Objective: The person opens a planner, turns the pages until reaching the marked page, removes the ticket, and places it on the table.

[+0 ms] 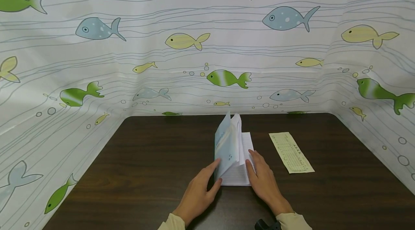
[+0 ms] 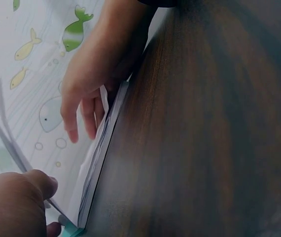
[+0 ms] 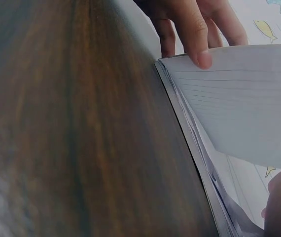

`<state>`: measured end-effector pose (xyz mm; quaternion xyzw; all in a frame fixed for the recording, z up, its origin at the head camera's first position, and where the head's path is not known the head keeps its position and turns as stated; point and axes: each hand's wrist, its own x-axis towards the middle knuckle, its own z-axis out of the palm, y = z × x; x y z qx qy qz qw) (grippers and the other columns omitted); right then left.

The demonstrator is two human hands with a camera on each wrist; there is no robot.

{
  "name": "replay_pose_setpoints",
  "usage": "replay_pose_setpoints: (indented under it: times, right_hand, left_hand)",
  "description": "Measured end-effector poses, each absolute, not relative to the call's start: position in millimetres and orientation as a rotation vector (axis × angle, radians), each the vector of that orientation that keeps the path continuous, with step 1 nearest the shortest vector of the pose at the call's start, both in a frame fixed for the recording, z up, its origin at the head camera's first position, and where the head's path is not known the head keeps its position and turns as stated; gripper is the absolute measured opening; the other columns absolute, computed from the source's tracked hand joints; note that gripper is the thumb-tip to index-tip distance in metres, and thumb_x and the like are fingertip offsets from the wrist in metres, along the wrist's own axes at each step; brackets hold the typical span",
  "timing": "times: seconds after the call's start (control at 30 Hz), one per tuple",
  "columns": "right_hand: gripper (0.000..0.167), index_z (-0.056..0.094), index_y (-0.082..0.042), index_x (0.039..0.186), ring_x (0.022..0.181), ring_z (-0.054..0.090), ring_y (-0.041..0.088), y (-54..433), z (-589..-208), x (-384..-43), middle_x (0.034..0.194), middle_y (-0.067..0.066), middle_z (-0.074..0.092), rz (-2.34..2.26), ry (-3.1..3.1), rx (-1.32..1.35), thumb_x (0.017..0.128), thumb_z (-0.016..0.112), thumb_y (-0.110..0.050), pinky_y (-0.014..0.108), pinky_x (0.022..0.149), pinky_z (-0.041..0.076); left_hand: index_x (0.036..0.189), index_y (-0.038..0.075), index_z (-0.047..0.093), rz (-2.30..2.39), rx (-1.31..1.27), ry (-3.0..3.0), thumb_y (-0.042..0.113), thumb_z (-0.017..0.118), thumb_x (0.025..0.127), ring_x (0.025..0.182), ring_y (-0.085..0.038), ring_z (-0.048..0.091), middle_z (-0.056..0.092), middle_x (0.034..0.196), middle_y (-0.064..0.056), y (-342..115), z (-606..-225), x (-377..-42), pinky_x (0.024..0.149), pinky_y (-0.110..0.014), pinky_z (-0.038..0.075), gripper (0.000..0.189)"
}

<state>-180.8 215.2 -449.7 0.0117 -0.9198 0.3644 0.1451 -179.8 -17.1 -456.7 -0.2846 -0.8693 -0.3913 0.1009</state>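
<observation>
A notebook with a pale blue cover [image 1: 226, 150] stands part open on the table, its cover and some leaves raised and lined pages [image 1: 231, 178] lying flat below. My left hand [image 1: 200, 191] pinches the raised part near its bottom edge. In the right wrist view the left thumb [image 3: 204, 59] presses the lined side while the other fingers are behind. My right hand [image 1: 266, 183] rests at the right edge of the flat pages, fingers fairly straight; in the left wrist view this right hand [image 2: 98, 64] reaches over the pages.
A pale yellow printed slip of paper [image 1: 291, 152] lies to the right of the notebook on the dark wooden table [image 1: 146, 158]. White sheeting with printed fish [image 1: 194, 10] encloses the back and sides. A black object [image 1: 267, 225] shows by the right sleeve.
</observation>
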Motion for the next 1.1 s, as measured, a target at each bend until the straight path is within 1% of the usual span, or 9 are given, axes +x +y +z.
replay_pose_setpoints:
  times: [0.17,0.3,0.53,0.77,1.1]
  right_hand:
    - [0.052,0.044,0.004,0.152,0.143,0.041,0.049,215.1,-448.9,-181.3,0.157,0.03,0.04,1.064,-2.628,0.046,0.112,0.042,-0.029,0.068,0.114,0.033]
    - [0.055,0.041,0.005,0.153,0.143,0.042,0.047,215.3,-448.2,-181.8,0.157,0.029,0.041,1.094,-2.611,0.028,0.114,0.036,-0.032,0.066,0.114,0.034]
    - [0.058,0.038,0.003,0.156,0.145,0.041,0.044,216.5,-446.7,-182.6,0.157,0.026,0.042,1.172,-2.588,-0.042,0.115,0.03,-0.037,0.063,0.117,0.033]
    - [0.062,0.034,0.003,0.158,0.149,0.035,0.044,217.6,-446.5,-180.3,0.161,0.025,0.038,1.31,-2.54,-0.075,0.115,0.026,-0.04,0.063,0.12,0.027]
    - [0.067,0.028,-0.001,0.161,0.153,0.026,0.041,220.5,-444.7,-178.7,0.165,0.023,0.03,1.489,-2.471,-0.128,0.114,0.018,-0.047,0.061,0.123,0.02]
  left_hand:
    - [0.16,0.024,0.041,-1.138,-0.845,-2.579,0.022,0.067,0.103,0.135,-0.023,0.056,0.055,0.151,-0.003,-16.9,-455.9,-180.7,0.106,-0.049,0.051,0.062]
    - [0.159,0.024,0.043,-1.117,-0.856,-2.584,0.022,0.066,0.103,0.133,-0.023,0.057,0.056,0.15,-0.004,-17.1,-455.3,-180.6,0.105,-0.048,0.052,0.06]
    - [0.154,0.026,0.049,-1.062,-0.875,-2.579,0.024,0.066,0.103,0.134,-0.02,0.057,0.055,0.151,0.003,-17.5,-455.9,-180.9,0.104,-0.048,0.053,0.054]
    - [0.151,0.024,0.055,-1.045,-0.894,-2.576,0.024,0.067,0.103,0.132,-0.02,0.058,0.057,0.15,0.003,-17.4,-457.3,-180.8,0.103,-0.048,0.053,0.049]
    - [0.14,0.021,0.066,-0.959,-0.935,-2.563,0.026,0.07,0.101,0.131,-0.018,0.06,0.061,0.145,0.002,-16.9,-458.8,-180.5,0.103,-0.049,0.053,0.039]
